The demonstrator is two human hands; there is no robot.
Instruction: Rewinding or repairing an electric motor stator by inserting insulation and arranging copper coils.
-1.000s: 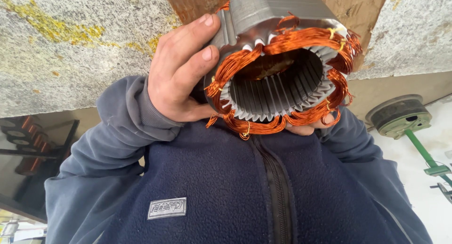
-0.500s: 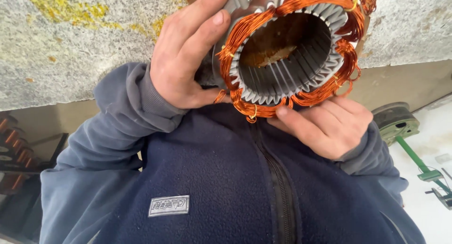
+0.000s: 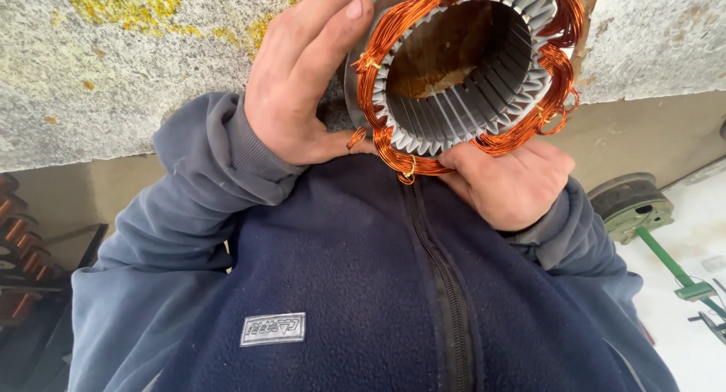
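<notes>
Motor stator [image 3: 461, 66] is held at upper centre of the frame, left hand [image 3: 302, 82] wrapped round its casing, right hand [image 3: 507, 184] pinching the lower copper winding [image 3: 412, 161]; wire is best gripped close to the slots and eased gently.

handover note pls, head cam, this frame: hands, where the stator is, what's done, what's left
Left hand: wrapped round the outer left side of the stator, fingers over its casing.
Right hand: under the lower rim, fingertips on the copper winding.
Stator: held up against the chest of the blue fleece jacket, open bore facing the camera, stone wall behind.
Done: nothing visibly removed; copper coils sit all round the ring.
Left: the whole winding is in place, some loose strands at the lower edge.
</notes>
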